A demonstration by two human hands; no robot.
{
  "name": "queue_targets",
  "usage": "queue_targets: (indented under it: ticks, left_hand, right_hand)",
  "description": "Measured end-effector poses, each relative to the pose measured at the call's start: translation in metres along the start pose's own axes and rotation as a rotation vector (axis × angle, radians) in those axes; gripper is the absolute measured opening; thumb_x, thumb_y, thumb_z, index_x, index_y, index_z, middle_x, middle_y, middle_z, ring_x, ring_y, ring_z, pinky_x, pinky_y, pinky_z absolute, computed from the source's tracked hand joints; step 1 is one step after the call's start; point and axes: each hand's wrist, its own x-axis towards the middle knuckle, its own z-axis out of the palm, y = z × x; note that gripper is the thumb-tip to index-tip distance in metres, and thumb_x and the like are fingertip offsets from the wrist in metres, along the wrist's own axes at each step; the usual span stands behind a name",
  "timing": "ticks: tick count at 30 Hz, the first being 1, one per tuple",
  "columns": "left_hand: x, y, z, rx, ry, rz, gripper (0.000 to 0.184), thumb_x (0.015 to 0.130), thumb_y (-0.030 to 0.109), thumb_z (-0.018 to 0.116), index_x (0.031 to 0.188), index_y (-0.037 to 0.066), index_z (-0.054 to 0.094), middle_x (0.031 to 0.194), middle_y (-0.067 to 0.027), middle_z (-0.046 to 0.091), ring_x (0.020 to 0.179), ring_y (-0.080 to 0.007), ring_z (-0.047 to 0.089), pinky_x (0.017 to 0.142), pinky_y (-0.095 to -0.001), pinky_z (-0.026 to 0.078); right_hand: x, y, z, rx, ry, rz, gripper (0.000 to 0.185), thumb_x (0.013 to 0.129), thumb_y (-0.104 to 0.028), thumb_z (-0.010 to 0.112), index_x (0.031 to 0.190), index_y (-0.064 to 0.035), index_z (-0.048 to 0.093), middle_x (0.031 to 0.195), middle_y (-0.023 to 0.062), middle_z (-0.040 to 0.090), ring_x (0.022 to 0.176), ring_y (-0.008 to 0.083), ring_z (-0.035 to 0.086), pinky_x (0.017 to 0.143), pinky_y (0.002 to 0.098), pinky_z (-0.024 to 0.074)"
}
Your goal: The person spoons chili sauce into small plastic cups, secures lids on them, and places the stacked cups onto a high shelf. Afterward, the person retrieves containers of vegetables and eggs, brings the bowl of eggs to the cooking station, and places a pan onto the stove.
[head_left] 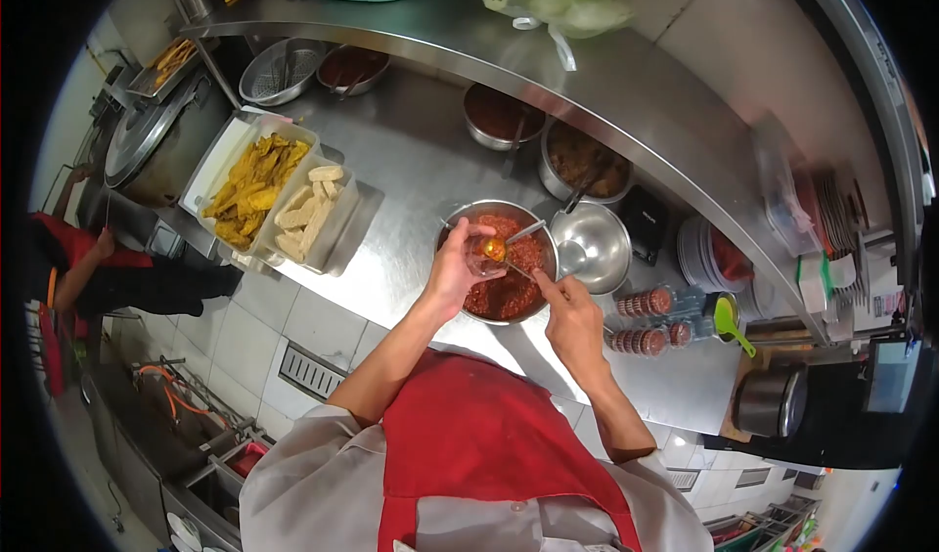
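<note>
My left hand (455, 270) is closed around a small clear plastic cup (483, 264), tilted over a metal bowl (447, 288) of chunky red sauce (514, 296). In my right hand (572, 322) is the handle of a metal spoon (517, 269), its tip at the cup. An orange-red shine shows at the cup's mouth; how full it is I cannot tell. Another utensil's handle (528, 230) leans on the bowl's far rim. Touching the bowl on the right is a shiny metal bowl (608, 249).
Filled lidded cups (641, 342) lie stacked at right, near a green ladle (732, 322). Plastic tubs hold yellow fried pieces (256, 182) and pale slabs (311, 215) at left. Pots of sauce (503, 117) stand under an overhanging steel shelf (391, 39). Another person (117, 268) stands at far left.
</note>
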Motion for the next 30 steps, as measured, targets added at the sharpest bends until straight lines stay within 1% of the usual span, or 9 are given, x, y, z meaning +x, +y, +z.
queue_targets:
  ticks: [6,9,12,15,16,20,23,29,30]
  left_hand:
    - [0.016,-0.001,-0.001,-0.088,0.015,0.025,0.052,0.111,0.05,0.029,0.118,0.006,0.057,0.119,-0.0126,0.059,0.11,-0.026,0.063,0.1,-0.0518,0.053]
    - [0.018,0.002,0.0,-0.12,0.041,0.073,0.05,0.111,0.048,0.031,0.117,0.006,0.057,0.114,-0.0122,0.062,0.109,-0.0255,0.063,0.098,-0.0504,0.053]
    - [0.014,0.003,-0.011,-0.056,0.136,0.181,0.047,0.111,0.046,0.034,0.116,0.005,0.057,0.109,-0.0113,0.063,0.108,-0.0246,0.063,0.095,-0.0479,0.053]
    - [0.007,0.009,-0.027,0.025,0.273,0.301,0.044,0.11,0.043,0.038,0.117,0.005,0.057,0.109,-0.0107,0.063,0.106,-0.023,0.063,0.093,-0.0446,0.053]
    - [0.002,0.013,-0.031,0.058,0.304,0.332,0.043,0.11,0.043,0.038,0.117,0.004,0.057,0.109,-0.0105,0.063,0.106,-0.0228,0.063,0.093,-0.0442,0.053]
    - [-0.012,0.02,-0.036,0.067,0.318,0.342,0.042,0.109,0.043,0.04,0.119,0.006,0.056,0.112,-0.0095,0.061,0.108,-0.0211,0.06,0.092,-0.0456,0.054]
    - [-0.02,0.024,-0.033,0.072,0.335,0.278,0.041,0.108,0.045,0.041,0.12,0.008,0.056,0.115,-0.009,0.059,0.112,-0.02,0.057,0.091,-0.0461,0.054]
    - [-0.027,0.03,-0.026,0.129,0.297,0.174,0.039,0.107,0.046,0.042,0.121,0.011,0.055,0.119,-0.0089,0.058,0.118,-0.0202,0.054,0.096,-0.0483,0.052]
    - [-0.025,0.029,-0.023,0.138,0.279,0.164,0.039,0.108,0.045,0.042,0.121,0.012,0.056,0.119,-0.009,0.058,0.119,-0.0206,0.054,0.097,-0.0489,0.051]
  right_hand:
    - [0.007,-0.002,0.001,0.151,0.059,0.048,0.036,0.088,0.006,0.062,0.12,-0.0057,0.073,0.08,0.0127,0.06,0.072,0.0289,0.064,0.065,0.0406,0.0516]
    - [0.009,0.005,-0.004,0.485,0.051,0.211,0.028,0.091,0.004,0.062,0.116,-0.0013,0.073,0.079,0.0143,0.063,0.07,0.0278,0.065,0.064,0.0378,0.0513]
    - [0.016,0.007,-0.021,0.552,-0.039,0.406,0.021,0.093,0.002,0.062,0.111,0.0026,0.073,0.081,0.0167,0.067,0.069,0.0285,0.066,0.065,0.0374,0.0512]
    - [0.02,0.03,-0.008,0.247,-0.026,0.249,0.018,0.092,0.0,0.062,0.106,0.0026,0.073,0.086,0.019,0.07,0.073,0.032,0.069,0.066,0.041,0.0523]
    - [0.02,0.031,-0.002,-0.056,-0.082,0.148,0.012,0.087,-0.002,0.063,0.095,0.0015,0.071,0.088,0.019,0.07,0.079,0.0316,0.072,0.067,0.0442,0.0554]
    - [0.016,0.03,0.06,-0.304,-0.303,0.037,0.009,0.081,-0.004,0.065,0.085,0.0,0.072,0.087,0.0184,0.07,0.082,0.0345,0.073,0.074,0.0448,0.0596]
    - [0.023,0.025,0.063,-0.177,-0.484,0.068,0.012,0.082,-0.006,0.065,0.085,-0.0001,0.075,0.09,0.0202,0.071,0.086,0.0376,0.073,0.077,0.0464,0.0587]
    - [0.027,0.058,0.026,0.358,-0.467,0.425,0.018,0.088,-0.01,0.065,0.1,-0.002,0.077,0.089,0.0222,0.072,0.085,0.0402,0.071,0.081,0.0465,0.0546]
    - [0.022,0.06,0.021,0.342,-0.36,0.34,0.018,0.089,-0.012,0.067,0.099,-0.0004,0.075,0.089,0.0216,0.072,0.082,0.0383,0.069,0.079,0.0435,0.0536]
